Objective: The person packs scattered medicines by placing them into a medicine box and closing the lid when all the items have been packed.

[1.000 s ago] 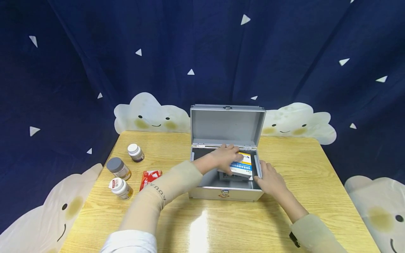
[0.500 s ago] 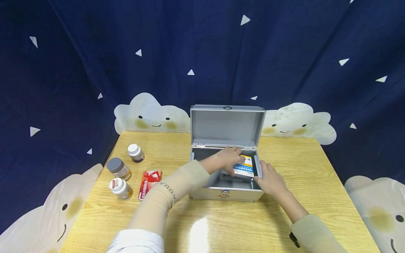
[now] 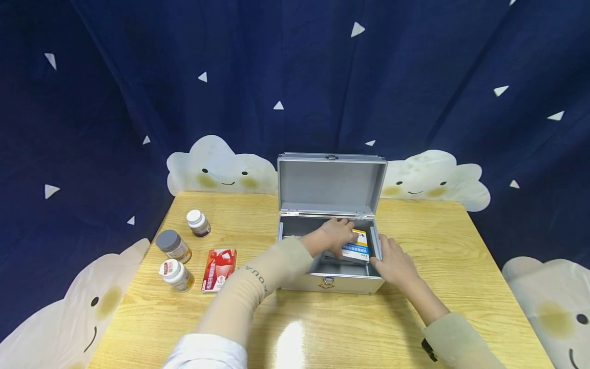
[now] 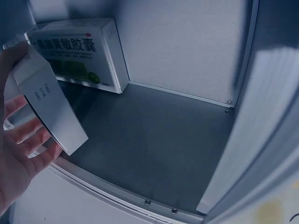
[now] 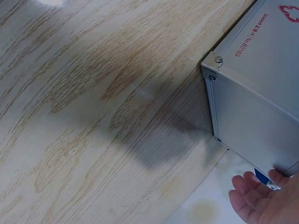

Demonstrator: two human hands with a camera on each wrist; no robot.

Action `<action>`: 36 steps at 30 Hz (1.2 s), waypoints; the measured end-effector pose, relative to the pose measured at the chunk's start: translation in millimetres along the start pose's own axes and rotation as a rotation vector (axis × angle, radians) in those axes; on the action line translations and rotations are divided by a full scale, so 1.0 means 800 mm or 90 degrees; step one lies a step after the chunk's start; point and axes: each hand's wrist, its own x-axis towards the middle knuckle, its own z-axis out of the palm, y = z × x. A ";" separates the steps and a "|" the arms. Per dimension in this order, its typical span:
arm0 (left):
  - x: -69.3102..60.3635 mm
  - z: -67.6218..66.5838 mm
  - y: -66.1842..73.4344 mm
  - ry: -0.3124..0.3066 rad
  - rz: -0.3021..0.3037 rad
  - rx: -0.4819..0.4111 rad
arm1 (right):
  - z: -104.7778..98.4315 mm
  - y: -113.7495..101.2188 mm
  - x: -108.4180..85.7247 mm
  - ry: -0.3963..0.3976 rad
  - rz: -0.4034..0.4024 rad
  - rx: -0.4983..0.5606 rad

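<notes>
So the left hand (image 3: 333, 237) was down inside the case, clamped on a white box (image 3: 360, 247) with blue and orange bands, thumb on one side and fingers on the other. That box was tilted in the wrist view, over at the right-hand end of the case. The right hand (image 3: 395, 262) was resting on the case's right rim, thumb touching the metal and the other fingers loosely apart outside the wall. Room-wise, the right rim sat just beside the held box, so it was snug on that side; more room lay toward the left end, where the dark floor (image 4: 159, 140) showed in the wrist view. The metal case (image 3: 350, 285) had its lid (image 3: 332, 184) standing raised along the back edge and a clasp (image 3: 327, 281) on the front. Inside, besides the held box, there was a second box (image 4: 79, 56) with green printing, set close to an inner wall. The left sleeve (image 3: 251, 282) crossed the front rim near the left corner and hid some of the inside from the head camera. Further out on the bench (image 3: 442, 246), a red-and-white box (image 3: 218, 270) lay flat, well left of the case, right by that sleeve. Beyond it, near the bench's left edge, stood a grey-capped bottle (image 3: 173, 246), a white bottle (image 3: 176, 275) with a red-printed label on its cap close by it, and a small white-capped bottle (image 3: 198, 223) a bit farther back. A dark blue curtain (image 3: 249, 61) with white triangles hung behind everything.
</notes>
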 end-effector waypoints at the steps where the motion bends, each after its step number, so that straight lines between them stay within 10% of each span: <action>1: 0.001 0.001 0.001 -0.003 -0.002 0.000 | 0.000 0.000 0.000 0.000 0.000 -0.001; 36: 0.008 0.016 0.021 -0.026 -0.014 0.034 | 0.000 -0.002 -0.003 0.006 0.003 0.004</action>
